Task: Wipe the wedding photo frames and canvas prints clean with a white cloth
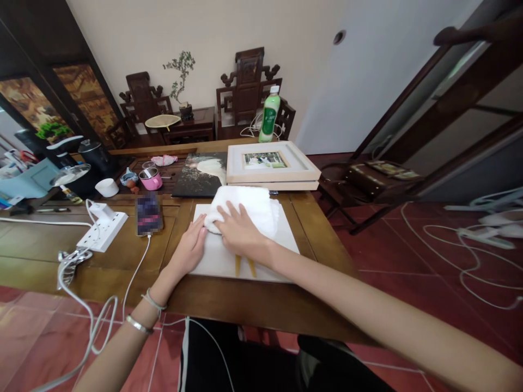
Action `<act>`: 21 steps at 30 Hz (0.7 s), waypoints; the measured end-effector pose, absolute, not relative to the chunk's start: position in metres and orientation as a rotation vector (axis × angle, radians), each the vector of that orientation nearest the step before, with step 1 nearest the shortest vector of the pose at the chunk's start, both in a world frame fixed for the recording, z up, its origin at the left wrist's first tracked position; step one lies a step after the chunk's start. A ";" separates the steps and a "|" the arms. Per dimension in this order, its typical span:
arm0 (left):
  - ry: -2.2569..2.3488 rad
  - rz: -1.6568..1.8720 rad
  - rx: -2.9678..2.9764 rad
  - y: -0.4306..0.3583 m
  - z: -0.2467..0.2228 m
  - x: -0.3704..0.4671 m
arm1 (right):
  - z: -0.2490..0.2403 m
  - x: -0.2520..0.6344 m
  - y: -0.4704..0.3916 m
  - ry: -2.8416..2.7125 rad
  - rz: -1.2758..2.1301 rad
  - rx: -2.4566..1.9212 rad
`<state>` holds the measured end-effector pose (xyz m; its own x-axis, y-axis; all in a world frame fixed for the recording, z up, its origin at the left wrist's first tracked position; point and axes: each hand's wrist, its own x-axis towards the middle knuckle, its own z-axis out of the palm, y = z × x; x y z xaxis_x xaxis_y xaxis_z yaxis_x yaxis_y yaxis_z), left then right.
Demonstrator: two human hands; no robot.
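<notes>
A folded white towel (255, 202) lies over the upper part of a white board (281, 267) on the wooden table. My right hand (239, 228) presses on the towel, its fingers spread over the cloth and some bent into it. Two yellow strips (244, 267) show on the board just below my right wrist. At the board's left edge rests my left hand (193, 242), fingers stretched out and fingertips close to the towel's corner. Whether those fingertips touch the towel I cannot tell. The towel and my right arm hide much of the board.
Behind the board stand a stacked pale picture frame (302, 163), a dark painted panel (192, 174) and a green bottle (269, 115). To the left are a charging phone (149, 215), a white power strip (102, 231), a pink cup (151, 179) and loose cables.
</notes>
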<state>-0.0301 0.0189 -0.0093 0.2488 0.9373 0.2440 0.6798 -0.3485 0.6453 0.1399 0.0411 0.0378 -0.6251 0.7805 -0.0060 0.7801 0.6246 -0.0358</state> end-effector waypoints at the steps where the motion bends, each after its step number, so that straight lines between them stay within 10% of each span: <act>1: 1.484 0.879 2.086 0.018 -0.008 -0.030 | 0.036 0.137 0.037 -2.831 0.043 -1.322; 12: 1.458 1.042 1.923 0.013 -0.006 -0.034 | 0.051 0.161 -0.036 -3.045 0.270 -0.511; 21: 1.475 0.766 2.116 0.015 -0.007 -0.029 | 0.080 0.196 -0.017 -3.017 0.509 -0.932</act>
